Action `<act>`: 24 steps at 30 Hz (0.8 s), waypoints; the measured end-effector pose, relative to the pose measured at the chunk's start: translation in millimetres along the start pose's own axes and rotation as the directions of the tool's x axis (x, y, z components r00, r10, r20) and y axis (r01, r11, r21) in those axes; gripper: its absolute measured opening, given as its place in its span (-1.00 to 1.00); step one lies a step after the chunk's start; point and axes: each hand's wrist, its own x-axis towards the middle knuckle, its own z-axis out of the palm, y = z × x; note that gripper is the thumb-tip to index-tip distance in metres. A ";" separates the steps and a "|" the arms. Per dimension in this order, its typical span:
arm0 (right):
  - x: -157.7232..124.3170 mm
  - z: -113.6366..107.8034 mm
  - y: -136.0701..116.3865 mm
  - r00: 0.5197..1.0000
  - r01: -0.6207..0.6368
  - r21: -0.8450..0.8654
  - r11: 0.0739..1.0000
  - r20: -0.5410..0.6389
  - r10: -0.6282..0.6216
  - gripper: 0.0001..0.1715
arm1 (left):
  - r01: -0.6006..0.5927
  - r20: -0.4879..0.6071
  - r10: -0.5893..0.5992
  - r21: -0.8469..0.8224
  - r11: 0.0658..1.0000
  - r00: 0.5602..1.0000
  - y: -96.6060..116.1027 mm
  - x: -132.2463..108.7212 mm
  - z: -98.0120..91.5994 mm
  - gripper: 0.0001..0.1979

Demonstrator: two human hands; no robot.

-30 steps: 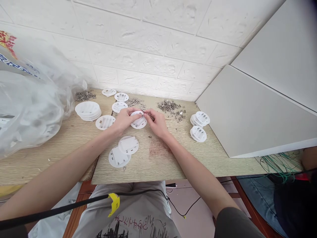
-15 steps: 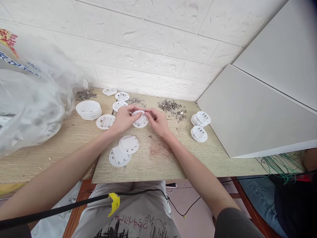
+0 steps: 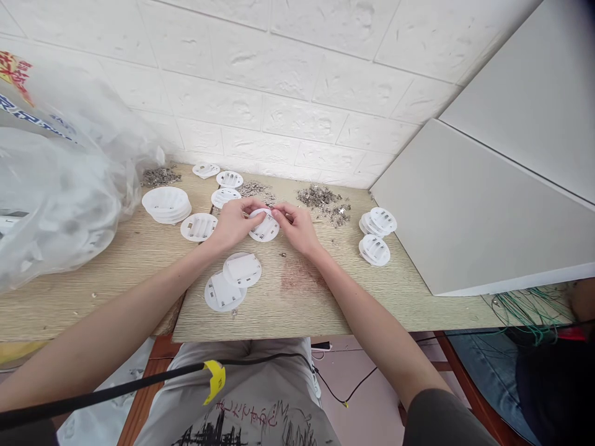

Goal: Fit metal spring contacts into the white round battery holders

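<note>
A round white plastic battery holder point(image 3: 264, 228) with slots across its face is gripped at its left and upper edge by my left hand point(image 3: 236, 218), thumb on its face. My right hand point(image 3: 294, 227) is closed in a pinch against the holder's upper right edge. Whatever its fingertips hold is too small to make out. Beyond the fingers lies a scatter of tiny metal pieces point(image 3: 253, 189); a larger pile of metal contacts point(image 3: 320, 196) sits to the right. Two more holders point(image 3: 242, 271) overlap nearer to me, flat side up.
At left are a stack of white discs point(image 3: 166, 204), a single holder point(image 3: 199, 228), another metal pile point(image 3: 160, 176) and a big plastic bag point(image 3: 60, 204). Stacked holders point(image 3: 375, 249) stand at right beside a grey panel point(image 3: 493, 210). Green wires point(image 3: 530, 313) hang over the table edge.
My hands stay at almost the same place around the battery holder. The right fingertips have shifted slightly at its upper edge. Everything else lies as before.
</note>
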 end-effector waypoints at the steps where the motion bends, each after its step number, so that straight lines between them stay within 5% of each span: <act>1: 0.0 -0.1 -0.4 1.000 0.003 0.000 1.000 0.000 -0.003 -0.70 | -0.028 0.001 0.028 0.028 0.999 1.000 -0.5 0.4 -0.3 -0.78; 6: 2.0 -1.8 0.5 1.000 -0.020 0.060 0.998 -0.021 0.021 -0.68 | -0.117 -0.026 0.123 0.161 0.980 0.992 0.0 3.5 -3.0 -0.78; 13: 5.1 -10.9 3.0 0.992 -0.068 0.020 0.997 -0.100 0.070 -0.64 | 0.050 0.192 -0.082 0.165 0.985 0.978 0.6 23.7 -17.1 -0.77; 16: 5.9 -12.1 5.0 0.991 -0.070 0.012 0.997 -0.113 0.071 -0.64 | 0.052 0.386 -0.158 0.271 0.961 0.909 5.3 38.6 -20.5 -0.87; 19: 6.2 -11.3 6.5 0.992 -0.071 -0.001 0.997 -0.103 0.070 -0.65 | 0.003 0.453 -0.208 0.413 0.911 0.867 15.2 50.8 -18.6 -0.95; 24: 6.2 -10.7 6.4 0.994 -0.080 0.022 0.997 -0.075 0.082 -0.65 | -0.060 0.657 -0.338 0.504 0.862 0.674 24.8 64.2 -12.7 -0.89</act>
